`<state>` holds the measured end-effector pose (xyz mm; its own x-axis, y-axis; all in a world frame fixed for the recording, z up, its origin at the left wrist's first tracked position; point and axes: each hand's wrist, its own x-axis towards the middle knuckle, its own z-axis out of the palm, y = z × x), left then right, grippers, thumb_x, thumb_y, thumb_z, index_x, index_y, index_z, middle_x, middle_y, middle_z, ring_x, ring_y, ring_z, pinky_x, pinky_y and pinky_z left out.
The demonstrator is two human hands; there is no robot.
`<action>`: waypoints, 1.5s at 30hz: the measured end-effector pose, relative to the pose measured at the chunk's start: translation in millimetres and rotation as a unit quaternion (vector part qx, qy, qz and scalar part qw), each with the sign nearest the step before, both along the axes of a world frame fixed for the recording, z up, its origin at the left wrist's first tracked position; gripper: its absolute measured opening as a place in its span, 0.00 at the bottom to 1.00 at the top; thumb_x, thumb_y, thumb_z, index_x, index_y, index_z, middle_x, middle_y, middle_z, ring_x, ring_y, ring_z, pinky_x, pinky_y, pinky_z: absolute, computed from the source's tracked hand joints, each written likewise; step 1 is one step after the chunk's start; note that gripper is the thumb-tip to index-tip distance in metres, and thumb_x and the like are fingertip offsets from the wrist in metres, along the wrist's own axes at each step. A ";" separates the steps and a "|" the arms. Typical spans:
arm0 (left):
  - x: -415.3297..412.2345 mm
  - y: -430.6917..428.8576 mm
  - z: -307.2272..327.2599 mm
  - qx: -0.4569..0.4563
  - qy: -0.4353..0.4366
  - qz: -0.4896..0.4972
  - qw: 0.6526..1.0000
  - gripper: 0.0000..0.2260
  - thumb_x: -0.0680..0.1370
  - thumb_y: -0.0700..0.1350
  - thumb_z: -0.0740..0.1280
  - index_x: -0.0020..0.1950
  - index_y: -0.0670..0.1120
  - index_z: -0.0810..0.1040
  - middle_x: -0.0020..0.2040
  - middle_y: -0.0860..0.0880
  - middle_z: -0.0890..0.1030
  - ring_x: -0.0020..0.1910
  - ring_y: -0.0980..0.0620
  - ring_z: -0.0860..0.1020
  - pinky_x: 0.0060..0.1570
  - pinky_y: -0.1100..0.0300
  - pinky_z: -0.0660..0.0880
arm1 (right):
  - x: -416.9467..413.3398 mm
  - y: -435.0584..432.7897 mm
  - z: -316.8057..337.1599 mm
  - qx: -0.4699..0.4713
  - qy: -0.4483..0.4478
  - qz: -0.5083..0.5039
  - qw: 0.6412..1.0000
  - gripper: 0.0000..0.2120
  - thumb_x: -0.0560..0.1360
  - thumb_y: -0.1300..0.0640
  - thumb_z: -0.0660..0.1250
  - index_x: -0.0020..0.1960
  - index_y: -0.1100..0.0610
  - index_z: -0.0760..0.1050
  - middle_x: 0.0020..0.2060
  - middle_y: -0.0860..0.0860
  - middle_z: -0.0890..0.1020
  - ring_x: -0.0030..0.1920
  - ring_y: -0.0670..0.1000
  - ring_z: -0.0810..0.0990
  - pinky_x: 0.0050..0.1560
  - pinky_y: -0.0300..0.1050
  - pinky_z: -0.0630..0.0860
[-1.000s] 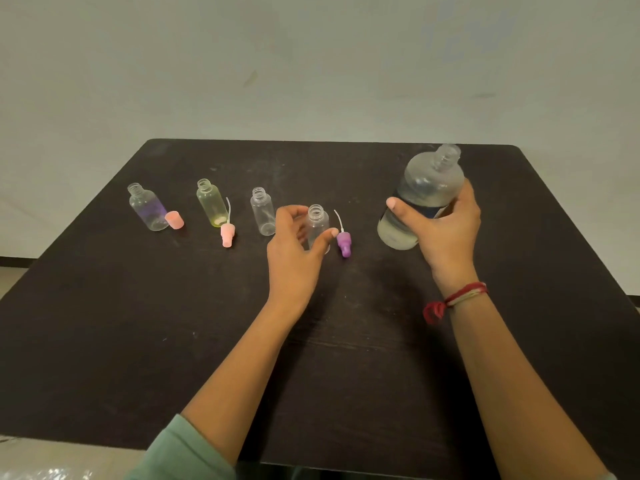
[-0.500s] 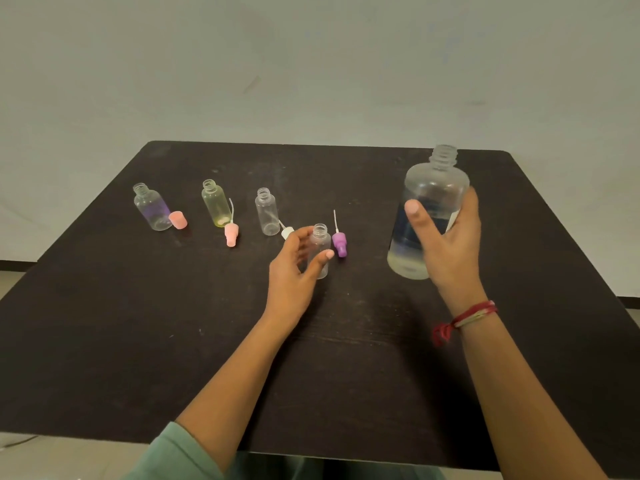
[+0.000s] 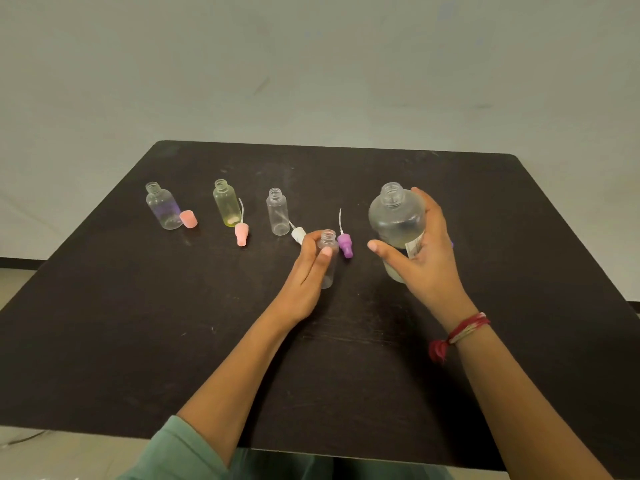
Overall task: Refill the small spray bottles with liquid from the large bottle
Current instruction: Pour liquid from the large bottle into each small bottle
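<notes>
Head view. A dark table (image 3: 138, 323) stands against a pale wall.

The left hand (image 3: 308, 271) grips one small clear spray bottle (image 3: 328, 252). The thumb and fingers curl around its body. The bottle is upright and uncapped, near the table centre. Whether its base rests on the surface cannot be determined.

The right hand (image 3: 429, 268) grips the large bottle (image 3: 396, 220), just right of the small one. The thumb lies across the front and the fingers wrap behind. The large bottle is uncapped and roughly upright, with clear liquid in its lower part.

Three more small bottles stand uncapped in a row to the left, well apart from each other:
- a purple-tinted bottle (image 3: 162, 209), with a pink cap (image 3: 188, 218) touching it;
- a yellow-tinted bottle (image 3: 227, 207), with a pink spray head (image 3: 240, 233) lying beside it;
- a clear bottle (image 3: 277, 213), with a white spray head (image 3: 298, 234) lying beside it.

A purple spray head (image 3: 345, 244) lies between the two gripped bottles.

The right wrist carries a red thread band (image 3: 464, 330). The left arm shows a green sleeve (image 3: 180, 452).
</notes>
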<state>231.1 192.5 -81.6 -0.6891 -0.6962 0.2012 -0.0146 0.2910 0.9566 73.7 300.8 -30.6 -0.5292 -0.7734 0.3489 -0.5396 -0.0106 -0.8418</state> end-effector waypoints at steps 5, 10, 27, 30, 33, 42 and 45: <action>4.5 3.4 5.8 0.030 0.050 -0.032 0.998 0.12 0.81 0.40 0.60 0.65 0.46 0.71 0.59 0.50 0.78 0.61 0.57 0.76 0.60 0.65 0.70 | -0.7 -2.3 6.1 0.010 0.045 -0.028 0.999 0.43 0.66 0.49 0.78 0.74 0.50 0.59 0.66 0.42 0.65 0.63 0.37 0.64 0.56 0.18 0.60; 6.6 5.3 4.8 0.057 0.056 -0.036 0.996 0.17 0.78 0.37 0.67 0.65 0.43 0.72 0.62 0.46 0.78 0.60 0.55 0.78 0.58 0.64 0.73 | -8.6 0.7 8.6 0.007 0.108 -0.016 0.994 0.37 0.65 0.47 0.79 0.68 0.50 0.65 0.61 0.42 0.69 0.62 0.42 0.69 0.61 0.34 0.67; 6.2 0.7 4.5 0.120 0.082 -0.011 0.989 0.17 0.74 0.31 0.69 0.62 0.40 0.76 0.53 0.52 0.83 0.55 0.56 0.81 0.56 0.63 0.75 | -8.2 -0.7 -8.3 0.081 0.255 0.008 0.963 0.34 0.66 0.53 0.78 0.67 0.55 0.67 0.62 0.52 0.72 0.62 0.52 0.70 0.62 0.45 0.63; 5.8 0.2 3.8 0.126 0.083 -0.012 0.988 0.18 0.74 0.31 0.69 0.62 0.41 0.76 0.55 0.50 0.83 0.55 0.56 0.81 0.56 0.63 0.74 | -8.7 -0.6 -9.3 0.084 0.277 -0.002 0.957 0.33 0.67 0.53 0.77 0.67 0.54 0.67 0.62 0.52 0.72 0.63 0.53 0.70 0.64 0.51 0.66; 5.8 0.2 4.4 0.126 0.081 -0.017 0.989 0.18 0.74 0.31 0.69 0.62 0.42 0.76 0.57 0.47 0.82 0.56 0.55 0.81 0.57 0.63 0.74 | -11.7 -1.8 -10.1 0.083 0.315 -0.015 0.945 0.32 0.68 0.52 0.76 0.67 0.54 0.66 0.62 0.52 0.72 0.64 0.53 0.70 0.67 0.54 0.63; 5.5 -0.3 2.3 0.128 0.074 -0.016 0.989 0.19 0.74 0.30 0.68 0.66 0.36 0.74 0.59 0.41 0.80 0.56 0.55 0.80 0.57 0.64 0.74 | -12.4 -2.6 -10.5 0.080 0.364 -0.029 0.928 0.31 0.68 0.54 0.75 0.67 0.54 0.67 0.62 0.53 0.73 0.64 0.54 0.70 0.71 0.54 0.55; 5.1 -0.2 2.2 0.127 0.072 -0.016 0.989 0.19 0.74 0.30 0.68 0.65 0.37 0.74 0.57 0.44 0.81 0.55 0.57 0.81 0.56 0.64 0.74 | -13.8 -2.8 -9.8 0.078 0.374 -0.031 0.923 0.31 0.67 0.56 0.76 0.67 0.54 0.67 0.61 0.54 0.73 0.63 0.55 0.70 0.72 0.56 0.55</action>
